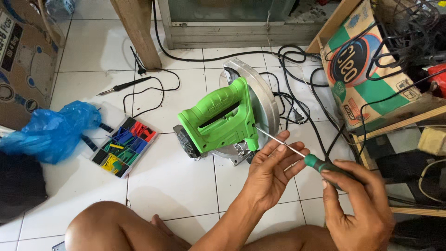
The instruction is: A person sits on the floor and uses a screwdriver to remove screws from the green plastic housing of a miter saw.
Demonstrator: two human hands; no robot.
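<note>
White tile floor (186, 186) is the workbench here, person sitting right on it with bare knees at the bottom of the shot. Green circular saw (223, 118) lies tipped on its side in the middle of the tiles, round metal blade guard (265, 93) facing away and the handle side up, which puts the screw spots on the housing where you can get at them from above.

Right hand (357, 204) is wrapped closed around the green handle of a screwdriver (297, 151), and the thin shaft runs up and left so the tip sits right at the lower corner of the saw's green body. Left hand (272, 169) isn't gripping anything hard: fingers loosely curled with the fingertips pinching along the shaft, looks like it's just steadying the thing so the tip doesn't wander. Can't tell if the tip is actually seated in a screw, it's too small.

Off to the left there's an open compartment box (123, 146) full of coloured bits, sorted by colour, close enough to reach. Beside that a crumpled blue plastic bag (51, 130), and further up a soldering iron (123, 86) lying with its cord. The saw's black power cable (297, 93) snakes off in loops toward the cardboard box (367, 69) on the right, plug lying loose on the tiles.
</note>
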